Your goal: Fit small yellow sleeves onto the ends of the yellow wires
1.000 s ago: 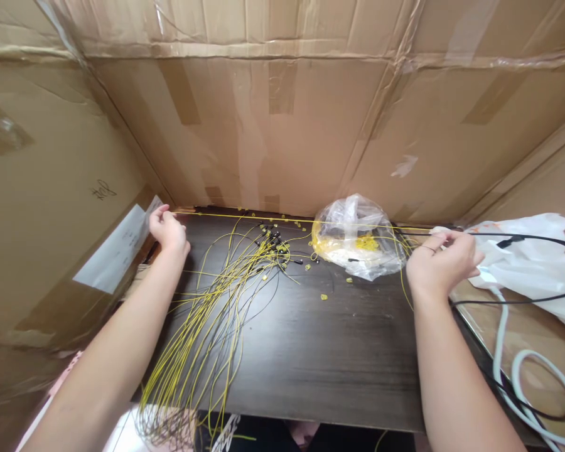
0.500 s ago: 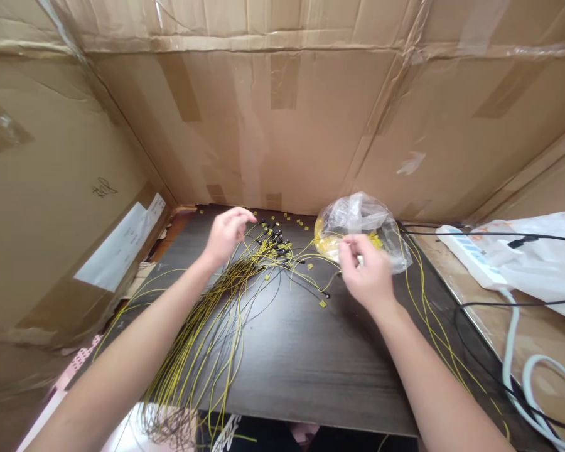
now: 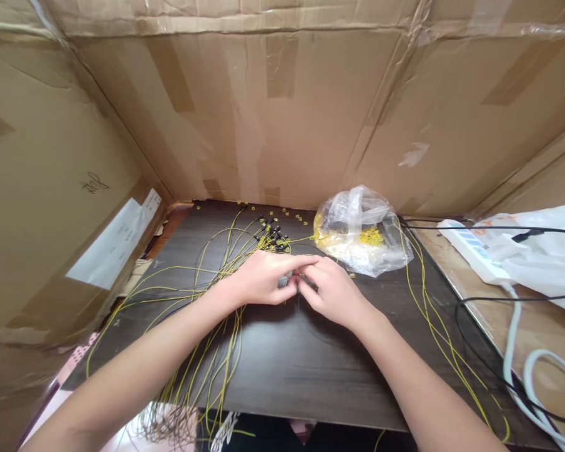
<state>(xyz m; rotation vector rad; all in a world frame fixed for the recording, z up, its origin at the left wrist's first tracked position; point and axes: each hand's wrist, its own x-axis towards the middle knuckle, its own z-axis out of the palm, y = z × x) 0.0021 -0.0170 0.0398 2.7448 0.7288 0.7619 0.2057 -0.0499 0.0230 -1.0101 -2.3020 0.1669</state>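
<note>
Yellow wires [image 3: 226,263] could tangle beside the plastic bag [image 3: 362,232]; my left hand [image 3: 263,279] and right hand [image 3: 332,292] pinch one wire end together.

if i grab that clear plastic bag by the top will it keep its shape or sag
The bag would probably sag: its film is crumpled and slumped on the table. The small yellow parts inside would likely shift and bunch low. It looks light.

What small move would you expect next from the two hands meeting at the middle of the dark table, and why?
Probably a slight parting of the hands to bring the pinched piece into sight. The left hand and right hand meet fingertip to fingertip over the dark wooden table, beside the bundle of thin yellow wires. A small dark piece shows between them; what it is cannot be told.
</note>
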